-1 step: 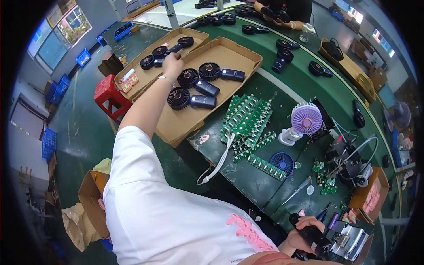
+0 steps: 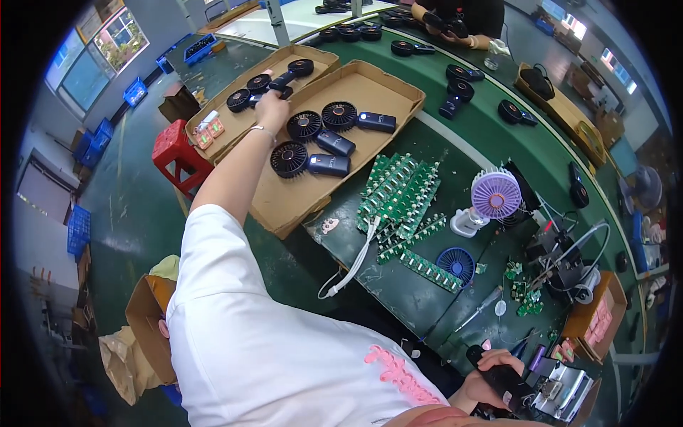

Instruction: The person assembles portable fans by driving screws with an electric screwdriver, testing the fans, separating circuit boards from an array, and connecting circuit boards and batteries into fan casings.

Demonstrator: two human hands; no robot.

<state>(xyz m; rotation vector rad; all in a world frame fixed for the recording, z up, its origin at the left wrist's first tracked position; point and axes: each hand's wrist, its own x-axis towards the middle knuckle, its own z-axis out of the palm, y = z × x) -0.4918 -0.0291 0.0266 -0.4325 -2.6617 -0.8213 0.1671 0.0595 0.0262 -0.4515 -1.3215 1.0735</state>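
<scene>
My left hand (image 2: 272,111) reaches over the far cardboard tray (image 2: 206,151), beside the dark handles of several handheld fans (image 2: 238,100). Its fingers are turned away, so their grip is hidden. The nearer cardboard tray (image 2: 393,87) holds three dark blue handheld fans (image 2: 329,164) with lit spots on their handles. Low at the right, my right hand (image 2: 485,383) is wrapped round a thick black tool (image 2: 509,384), shaped like an electric screwdriver. Just beyond it on the dark bench lies a thin screwdriver (image 2: 478,310).
Green circuit boards (image 2: 398,192) with white cables (image 2: 356,263) lie mid-bench, beside a purple fan (image 2: 496,194) and a blue fan grille (image 2: 455,265). Soldering gear (image 2: 551,249) stands at right. A red stool (image 2: 172,153) is at left. Another person (image 2: 462,18) works across the green conveyor (image 2: 420,78).
My left hand has drawn back slightly toward me, baring a dark handle end beyond it. The fans in the trays keep their places. My right hand still holds the black tool.
</scene>
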